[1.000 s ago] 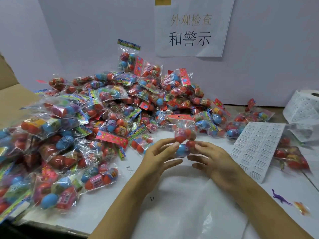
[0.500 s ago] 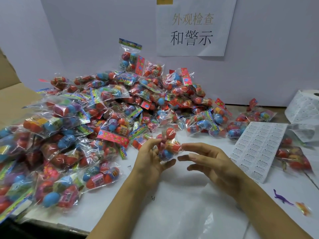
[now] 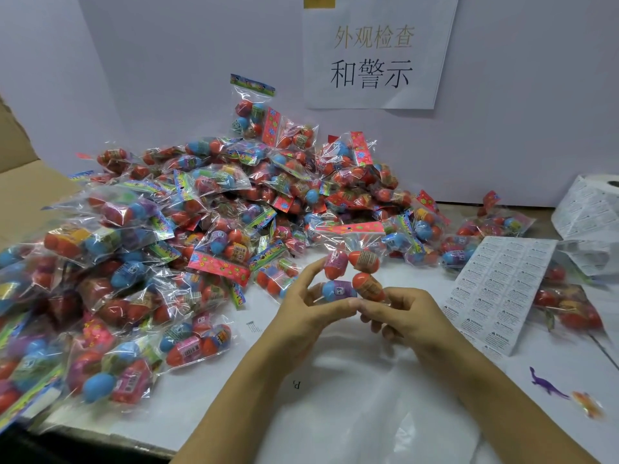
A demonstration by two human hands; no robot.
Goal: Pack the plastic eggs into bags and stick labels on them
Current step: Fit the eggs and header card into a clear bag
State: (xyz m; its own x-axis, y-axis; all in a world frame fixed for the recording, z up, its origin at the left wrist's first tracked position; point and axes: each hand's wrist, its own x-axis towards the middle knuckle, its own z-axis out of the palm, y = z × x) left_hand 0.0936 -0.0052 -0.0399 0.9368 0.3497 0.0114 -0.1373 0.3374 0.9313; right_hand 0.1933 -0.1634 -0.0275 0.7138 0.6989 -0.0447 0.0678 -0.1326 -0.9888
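Mid-frame, both hands' fingers (image 3: pixel 338 304) clamp one bag (image 3: pixel 353 276) of eggs above the surface (image 3: pixel 335 396); the slick film could slip, probably dropping it.

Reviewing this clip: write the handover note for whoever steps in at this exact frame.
Left hand and right hand hold one bag of eggs together above the table, fingers curled round it.
Label sheet lies to the right, label roll behind it.
Done: a big pile of filled bags at left and centre.
Left: whether the held bag has its label cannot be told; check it, label it from the sheet if needed, then add it to the pile.
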